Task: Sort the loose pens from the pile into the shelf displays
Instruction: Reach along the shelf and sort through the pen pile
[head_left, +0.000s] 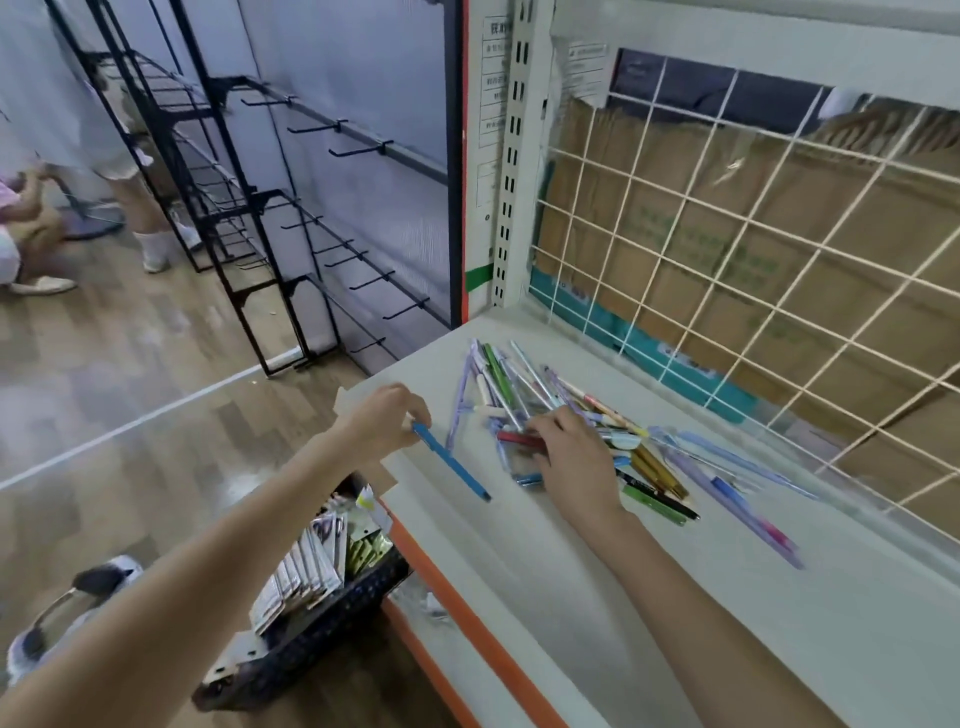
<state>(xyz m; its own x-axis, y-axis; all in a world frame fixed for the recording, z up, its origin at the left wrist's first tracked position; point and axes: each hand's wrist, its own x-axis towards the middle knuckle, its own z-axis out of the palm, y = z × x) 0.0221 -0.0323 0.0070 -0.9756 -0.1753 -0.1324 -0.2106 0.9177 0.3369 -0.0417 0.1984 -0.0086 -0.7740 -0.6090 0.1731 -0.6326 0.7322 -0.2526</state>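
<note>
A pile of loose pens (524, 389) in several colours lies spread on the white shelf board (571, 571). My left hand (387, 421) hovers at the shelf's left edge and pinches one end of a blue pen (451, 461) that slants down to the right. My right hand (576, 462) lies on the middle of the pile, its fingers curled on a red pen (519, 439). More pens, purple and blue, trail off to the right (737, 483).
A white wire grid (727, 249) with cardboard behind it backs the shelf. A dark basket of packets (322, 587) stands on the wooden floor below the orange shelf edge (467, 623). Black hook racks (291, 218) line the wall at left. People stand at far left (130, 156).
</note>
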